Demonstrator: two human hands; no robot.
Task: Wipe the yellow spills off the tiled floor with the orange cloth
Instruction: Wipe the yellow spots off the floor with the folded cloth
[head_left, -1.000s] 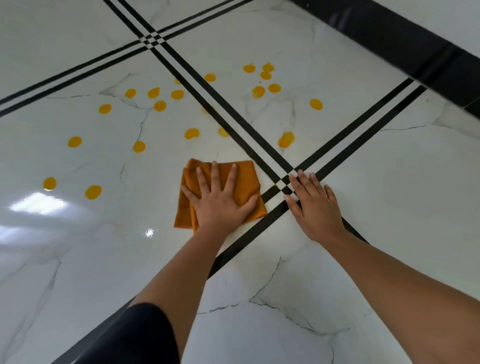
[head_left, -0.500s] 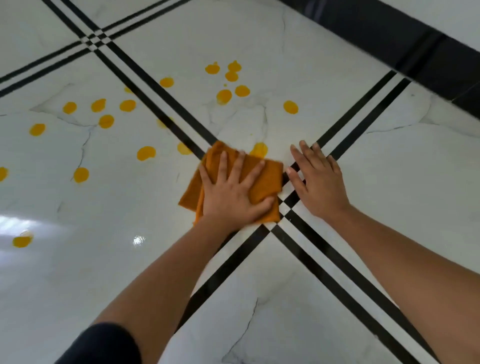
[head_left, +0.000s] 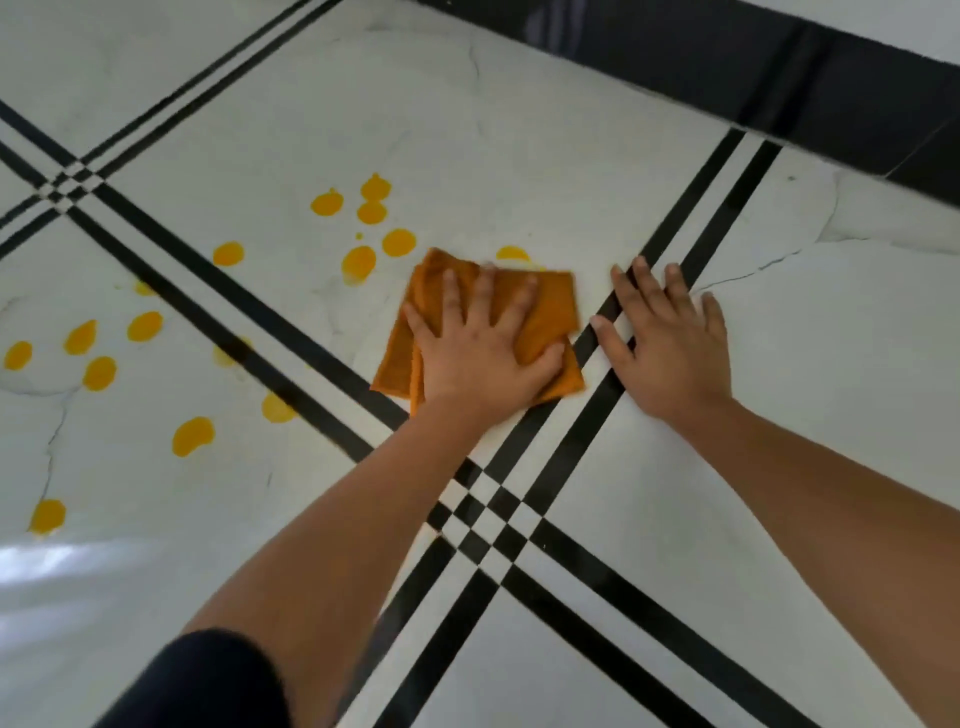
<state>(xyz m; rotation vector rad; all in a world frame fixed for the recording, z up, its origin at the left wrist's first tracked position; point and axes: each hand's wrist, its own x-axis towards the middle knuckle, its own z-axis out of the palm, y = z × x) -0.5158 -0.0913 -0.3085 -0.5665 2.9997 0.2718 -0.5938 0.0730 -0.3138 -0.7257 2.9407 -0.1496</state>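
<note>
My left hand (head_left: 480, 358) presses flat on the orange cloth (head_left: 550, 306). My right hand (head_left: 670, 353) lies flat on the tiled floor (head_left: 519, 156), near yellow spills (head_left: 358, 262).

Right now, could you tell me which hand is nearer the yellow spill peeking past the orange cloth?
Left. The left hand presses the cloth beside that spill; the right hand rests farther right.
</note>
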